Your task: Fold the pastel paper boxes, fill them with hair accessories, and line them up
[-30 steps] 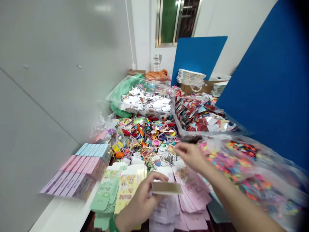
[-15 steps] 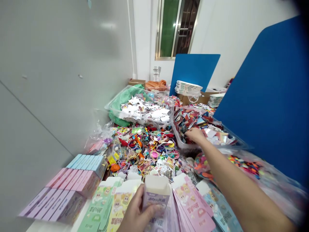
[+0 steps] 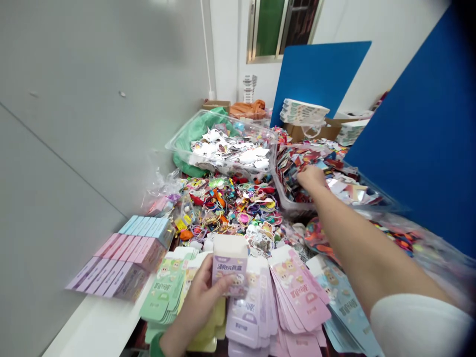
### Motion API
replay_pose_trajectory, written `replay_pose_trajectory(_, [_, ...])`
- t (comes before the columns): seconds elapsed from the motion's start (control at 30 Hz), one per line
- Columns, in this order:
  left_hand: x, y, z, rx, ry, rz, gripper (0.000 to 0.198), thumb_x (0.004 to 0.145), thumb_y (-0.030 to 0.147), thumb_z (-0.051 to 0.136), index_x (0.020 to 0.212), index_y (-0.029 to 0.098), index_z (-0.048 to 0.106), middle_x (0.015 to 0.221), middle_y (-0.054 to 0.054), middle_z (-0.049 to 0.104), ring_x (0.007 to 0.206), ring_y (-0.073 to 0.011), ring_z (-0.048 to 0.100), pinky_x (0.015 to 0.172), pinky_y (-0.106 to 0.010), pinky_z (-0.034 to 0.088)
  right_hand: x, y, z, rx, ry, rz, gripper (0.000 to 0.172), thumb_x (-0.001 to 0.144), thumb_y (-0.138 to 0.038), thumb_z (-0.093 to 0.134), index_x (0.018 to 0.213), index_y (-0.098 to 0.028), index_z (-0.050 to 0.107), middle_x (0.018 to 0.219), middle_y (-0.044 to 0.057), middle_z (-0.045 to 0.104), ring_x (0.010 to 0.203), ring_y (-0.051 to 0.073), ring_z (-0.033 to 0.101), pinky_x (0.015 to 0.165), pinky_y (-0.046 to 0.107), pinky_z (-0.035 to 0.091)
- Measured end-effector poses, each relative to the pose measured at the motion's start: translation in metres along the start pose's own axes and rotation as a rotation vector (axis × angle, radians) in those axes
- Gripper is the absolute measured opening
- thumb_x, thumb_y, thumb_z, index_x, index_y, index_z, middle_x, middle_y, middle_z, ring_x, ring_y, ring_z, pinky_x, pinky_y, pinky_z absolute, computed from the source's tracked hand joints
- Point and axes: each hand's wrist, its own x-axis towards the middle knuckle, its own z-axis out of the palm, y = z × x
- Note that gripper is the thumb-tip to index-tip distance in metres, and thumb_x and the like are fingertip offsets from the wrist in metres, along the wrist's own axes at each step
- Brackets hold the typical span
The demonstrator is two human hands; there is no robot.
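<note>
My left hand (image 3: 197,297) gripping lilac printed carton (image 3: 229,265), held upright above lilac flat cartons (image 3: 247,317). Pink flat cartons (image 3: 299,290) fanned just beside. My right hand (image 3: 311,179) down in clear plastic bin (image 3: 288,201), curled on shiny paper scraps (image 3: 351,191); cannot tell if pinching any.

Purple-printed paperboard box (image 3: 229,271), matt outside, plain off-white top. Clear plastic tray (image 3: 289,206), glossy wall; inside, shiny foil-like scraps (image 3: 353,191). Pink card box blanks (image 3: 299,290), smooth, faint sheen. Blue board (image 3: 320,74), upper right, smooth, matt. Grey wall panel (image 3: 92,109), smooth, satin.
</note>
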Motion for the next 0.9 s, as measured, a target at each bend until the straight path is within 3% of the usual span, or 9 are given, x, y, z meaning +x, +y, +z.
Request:
replay_pose_trajectory(0.13, [-0.001,0.007,-0.009,0.014,0.085,0.036,0.046,0.078,0.034,0.074,0.117,0.025,0.054,0.112,-0.003,0.071,0.104,-0.0213,0.065,0.088,-0.033,0.052,0.007,0.009,-0.019,0.132,0.121,0.043,0.024,0.074,-0.014,0.057,0.091,-0.009,0.074,0.096,0.020,0.072,0.097,0.032,0.065,0.083,0.036,0.047])
replay_pose_trajectory(0.27, [0.001,0.009,-0.005,0.012,0.038,0.023,0.045,0.079,0.036,0.073,0.118,0.024,0.053,0.111,-0.004,0.071,0.101,-0.0217,0.066,0.086,-0.033,0.052,0.002,0.019,-0.044,0.301,0.164,0.050,0.015,0.071,-0.014,0.060,0.080,-0.010,0.072,0.076,0.015,0.071,0.082,0.028,0.067,0.071,0.035,0.050])
replay_pose_trajectory(0.5, [0.006,0.008,0.016,-0.015,-0.100,0.029,0.046,0.079,0.033,0.073,0.120,0.021,0.055,0.116,-0.007,0.069,0.105,-0.0227,0.063,0.087,-0.032,0.051,-0.041,0.013,-0.078,0.661,0.013,-0.027,0.006,0.072,-0.012,0.062,0.067,-0.016,0.061,0.055,0.003,0.061,0.053,0.017,0.061,0.047,0.026,0.045])
replay_pose_trajectory(0.7, [0.007,0.000,0.022,0.003,-0.180,0.086,0.039,0.083,0.027,0.069,0.119,0.021,0.057,0.115,-0.005,0.068,0.104,-0.0208,0.062,0.087,-0.030,0.050,-0.106,-0.004,-0.103,0.893,-0.129,-0.077,0.013,0.071,-0.013,0.065,0.065,-0.019,0.055,0.051,0.001,0.059,0.048,0.014,0.058,0.042,0.022,0.042])
replay_pose_trajectory(0.77, [0.007,-0.004,0.022,-0.001,-0.179,0.108,0.039,0.081,0.024,0.070,0.118,0.021,0.058,0.113,-0.005,0.068,0.104,-0.0208,0.062,0.087,-0.030,0.049,-0.139,-0.007,-0.110,0.995,-0.245,-0.149,0.010,0.071,-0.020,0.069,0.070,-0.020,0.059,0.055,0.001,0.063,0.050,0.013,0.059,0.045,0.022,0.046])
replay_pose_trajectory(0.9, [0.007,-0.010,0.022,-0.016,-0.184,0.143,0.040,0.080,0.023,0.072,0.117,0.022,0.059,0.114,-0.005,0.067,0.105,-0.0210,0.061,0.089,-0.030,0.049,-0.203,-0.005,-0.109,1.063,-0.424,-0.341,0.023,0.070,-0.036,0.079,0.076,-0.020,0.064,0.060,0.003,0.068,0.049,0.014,0.060,0.045,0.023,0.049])
